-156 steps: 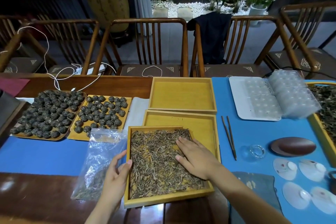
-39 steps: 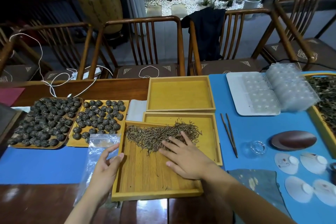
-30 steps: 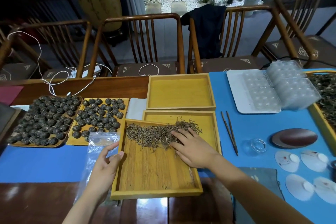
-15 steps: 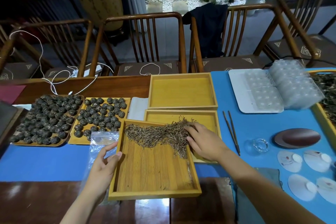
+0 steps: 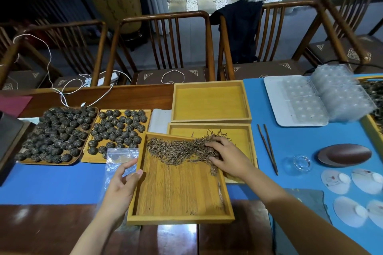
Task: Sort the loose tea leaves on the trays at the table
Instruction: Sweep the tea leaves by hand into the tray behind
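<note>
Dry tea leaves lie under the spread right hand.

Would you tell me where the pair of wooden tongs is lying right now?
In the head view, the wooden tongs lie on the blue mat, right of the stacked yellow trays and left of the small glass dish.

The right hand has swept the tea leaves toward the tray's far right corner

I see open blue mat left of the near tray, while tea-ball trays block the far left and chopsticks and a glass dish crowd the right.
</note>
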`<state>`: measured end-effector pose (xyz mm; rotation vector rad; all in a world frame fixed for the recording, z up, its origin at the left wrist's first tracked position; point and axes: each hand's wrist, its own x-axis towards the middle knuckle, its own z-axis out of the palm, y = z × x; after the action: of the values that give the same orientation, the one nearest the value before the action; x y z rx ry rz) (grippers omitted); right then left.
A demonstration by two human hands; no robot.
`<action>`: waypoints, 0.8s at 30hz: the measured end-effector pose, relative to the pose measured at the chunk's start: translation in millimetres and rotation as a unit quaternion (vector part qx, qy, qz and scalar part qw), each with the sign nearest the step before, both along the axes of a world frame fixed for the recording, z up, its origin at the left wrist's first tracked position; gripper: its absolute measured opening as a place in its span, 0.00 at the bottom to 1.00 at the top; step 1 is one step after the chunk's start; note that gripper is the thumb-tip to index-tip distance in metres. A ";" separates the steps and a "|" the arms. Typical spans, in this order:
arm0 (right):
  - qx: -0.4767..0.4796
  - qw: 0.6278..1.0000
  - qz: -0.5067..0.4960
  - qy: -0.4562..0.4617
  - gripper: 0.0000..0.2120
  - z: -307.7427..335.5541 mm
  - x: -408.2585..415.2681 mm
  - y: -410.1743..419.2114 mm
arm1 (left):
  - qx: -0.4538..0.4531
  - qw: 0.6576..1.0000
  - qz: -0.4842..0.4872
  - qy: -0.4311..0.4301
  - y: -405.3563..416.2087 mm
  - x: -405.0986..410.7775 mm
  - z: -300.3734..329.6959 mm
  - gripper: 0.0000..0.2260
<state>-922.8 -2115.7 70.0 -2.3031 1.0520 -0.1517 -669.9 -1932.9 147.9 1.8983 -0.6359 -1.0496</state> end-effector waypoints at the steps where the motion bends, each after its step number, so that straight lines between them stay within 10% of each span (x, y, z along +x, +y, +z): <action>1: 0.005 1.000 -0.015 -0.014 0.22 -0.7 -0.7 -1.8 | 0.000 1.000 0.000 0.003 -0.2 0.3 0.0 0.10; 12: -0.005 0.987 -0.145 -0.075 0.17 5.3 -11.3 -5.0 | -0.017 1.000 0.007 -0.009 1.4 8.3 -7.7 0.09; 24: -0.041 0.982 0.167 -0.083 0.24 50.5 106.5 59.6 | -0.030 0.999 -0.018 0.005 -4.9 0.3 -9.5 0.10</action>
<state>-816.3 -2056.1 120.5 -2.4555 0.5751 -0.2515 -669.6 -1937.8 138.4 1.8347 -0.6906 -1.0496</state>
